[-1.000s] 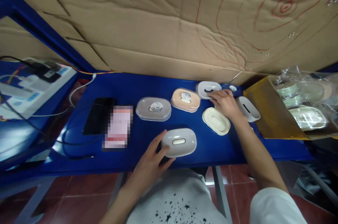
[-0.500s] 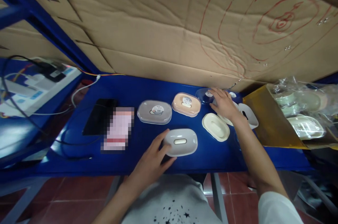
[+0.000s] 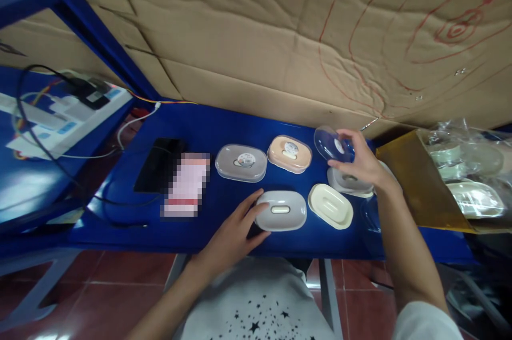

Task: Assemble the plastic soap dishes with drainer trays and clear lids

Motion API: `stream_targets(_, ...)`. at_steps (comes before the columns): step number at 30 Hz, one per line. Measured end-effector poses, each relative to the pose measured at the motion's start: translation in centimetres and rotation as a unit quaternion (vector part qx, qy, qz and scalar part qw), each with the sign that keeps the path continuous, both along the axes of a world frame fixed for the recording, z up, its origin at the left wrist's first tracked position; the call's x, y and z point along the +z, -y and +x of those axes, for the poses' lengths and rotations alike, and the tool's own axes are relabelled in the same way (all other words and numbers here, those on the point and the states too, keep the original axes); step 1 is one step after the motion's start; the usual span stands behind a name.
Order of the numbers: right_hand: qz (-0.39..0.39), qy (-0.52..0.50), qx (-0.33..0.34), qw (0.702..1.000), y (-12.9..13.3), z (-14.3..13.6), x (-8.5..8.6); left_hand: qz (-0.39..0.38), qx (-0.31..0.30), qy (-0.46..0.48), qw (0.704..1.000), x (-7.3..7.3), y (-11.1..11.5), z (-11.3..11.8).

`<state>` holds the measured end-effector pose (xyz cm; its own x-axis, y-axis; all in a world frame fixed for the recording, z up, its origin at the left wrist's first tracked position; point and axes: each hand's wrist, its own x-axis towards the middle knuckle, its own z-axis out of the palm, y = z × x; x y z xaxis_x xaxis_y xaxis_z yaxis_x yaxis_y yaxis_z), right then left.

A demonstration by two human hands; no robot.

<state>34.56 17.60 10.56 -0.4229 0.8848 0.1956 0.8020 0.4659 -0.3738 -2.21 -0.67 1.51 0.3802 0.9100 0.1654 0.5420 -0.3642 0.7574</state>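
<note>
My left hand (image 3: 240, 222) grips the left end of a grey oval soap dish (image 3: 296, 214) with a cream piece in its middle slot. In my right hand (image 3: 360, 161) a clear plastic lid (image 3: 326, 142) with a round label is pinched by its edge, tilted above the table. Below that hand lies a grey soap dish part (image 3: 348, 184), partly covered by it. A cream inner tray (image 3: 330, 206) lies between my hands. Behind stand a grey soap dish (image 3: 240, 163) and a peach soap dish (image 3: 289, 154), both under clear labelled lids.
An open cardboard box (image 3: 416, 180) on the right holds several bagged dishes (image 3: 476, 198). Another clear lid (image 3: 371, 216) lies beside my right forearm. A phone with a lit screen (image 3: 186, 185), a black flat object (image 3: 154, 166) and a power strip (image 3: 68, 126) are leftward. Cardboard (image 3: 240, 36) walls the back.
My right hand has lifted the clear lid off the table, tilting it up. My left hand keeps its grip on the grey dish. The view has shifted slightly.
</note>
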Motion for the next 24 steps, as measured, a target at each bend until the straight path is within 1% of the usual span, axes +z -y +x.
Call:
stream_targets(1, 0.012, -0.021, 0.035, 0.999, 2.2, -0.9, 0.4, -0.017, 0.003, 0.01, 1.0, -0.2, -0.2, 0.0)
stream_targets(2, 0.001, -0.015, 0.076, 0.997, 4.5, -2.0, 0.6, -0.032, 0.007, 0.02, 0.999, -0.4, -0.3, 0.0)
stream_targets(4, -0.035, 0.039, 0.148, 0.988, 8.6, -4.6, 0.4, -0.052, 0.014, 0.045, 0.998, -0.9, -0.4, -0.1)
stream_targets(6, -0.048, 0.057, 0.186, 0.98, 11.6, -7.2, -0.7, -0.066, 0.014, 0.065, 0.996, -1.2, -0.5, -0.2)
stream_targets(8, -0.04, 0.055, 0.203, 0.977, 13.1, -8.9, -2.2, -0.073, 0.013, 0.076, 0.994, -1.3, -0.4, -0.2)
stream_targets(10, -0.022, 0.045, 0.206, 0.977, 13.5, -9.7, -3.8, -0.067, 0.012, 0.078, 0.995, -1.3, -0.5, -0.3)
stream_targets(12, -0.012, 0.035, 0.202, 0.979, 13.4, -9.9, -5.1, -0.056, 0.009, 0.073, 0.996, -1.1, -0.6, -0.5)
stream_targets(15, -0.008, 0.02, 0.2, 0.979, 13.1, -9.7, -6.3, -0.047, -0.004, 0.062, 0.997, -0.7, -0.8, -0.7)
stream_targets(17, 0.001, 0.021, 0.2, 0.979, 13.2, -9.5, -6.4, -0.05, -0.011, 0.057, 0.997, -0.4, -0.9, -0.9)
stream_targets(19, 0.01, 0.034, 0.202, 0.979, 13.5, -9.5, -6.2, -0.058, -0.014, 0.058, 0.997, -0.4, -0.9, -1.0)
stream_targets(22, 0.012, 0.042, 0.205, 0.978, 13.7, -9.5, -5.7, -0.069, -0.014, 0.069, 0.995, -0.5, -1.0, -1.0)
stream_targets(24, 0.018, 0.038, 0.206, 0.978, 13.8, -9.5, -5.6, -0.071, -0.009, 0.078, 0.994, -0.6, -0.9, -0.9)
